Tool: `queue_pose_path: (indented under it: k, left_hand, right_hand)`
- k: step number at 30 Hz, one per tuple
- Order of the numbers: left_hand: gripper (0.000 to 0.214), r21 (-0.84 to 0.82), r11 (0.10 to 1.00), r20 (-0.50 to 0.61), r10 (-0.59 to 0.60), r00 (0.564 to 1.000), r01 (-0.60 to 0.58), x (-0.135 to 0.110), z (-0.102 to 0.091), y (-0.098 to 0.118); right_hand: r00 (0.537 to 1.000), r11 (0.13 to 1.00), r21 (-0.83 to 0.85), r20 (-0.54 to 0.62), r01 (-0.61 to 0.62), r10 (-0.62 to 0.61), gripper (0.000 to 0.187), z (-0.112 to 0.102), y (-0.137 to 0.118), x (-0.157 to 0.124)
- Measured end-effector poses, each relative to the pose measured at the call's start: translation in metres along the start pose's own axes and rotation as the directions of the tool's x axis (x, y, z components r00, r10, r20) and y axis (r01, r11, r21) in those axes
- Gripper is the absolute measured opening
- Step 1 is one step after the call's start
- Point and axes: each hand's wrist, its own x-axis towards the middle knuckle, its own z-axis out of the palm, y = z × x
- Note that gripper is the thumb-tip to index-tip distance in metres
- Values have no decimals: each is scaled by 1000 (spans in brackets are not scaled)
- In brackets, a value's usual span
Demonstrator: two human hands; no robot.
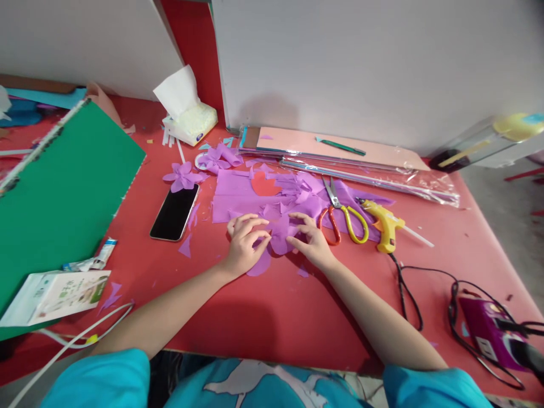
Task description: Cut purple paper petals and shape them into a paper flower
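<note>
Red tabletop (pixel 272 306) carries everything. Both hands lie on it, palms down. The left hand (pixel 244 242) is half open, with bent fingers, and its tips press the 9 o'clock edge of a small purple paper piece (pixel 280 237). The right hand (pixel 313 238) is half open too, with its tips on the 3 o'clock edge. Neither hand grips the paper. At 3 o'clock of the right hand lie scissors (pixel 338 207) and a yellow glue gun (pixel 385 224). A black phone (pixel 175 212) lies at 10 o'clock of the left hand. Farther off, at 12 o'clock, lies a big purple sheet (pixel 233 198).
</note>
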Motion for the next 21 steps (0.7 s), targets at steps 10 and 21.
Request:
queue_pose_path:
  k: [10,21]
  left_hand:
    - [10,-34,998,94,-47,994,50,-1,2,-2]
    - [10,-1,983,351,-170,921,182,-3,5,-2]
  right_hand:
    - [996,992,114,-64,-54,62,28,2,2,0]
    - [932,872,-459,-213,170,-294,4,11,0,-9]
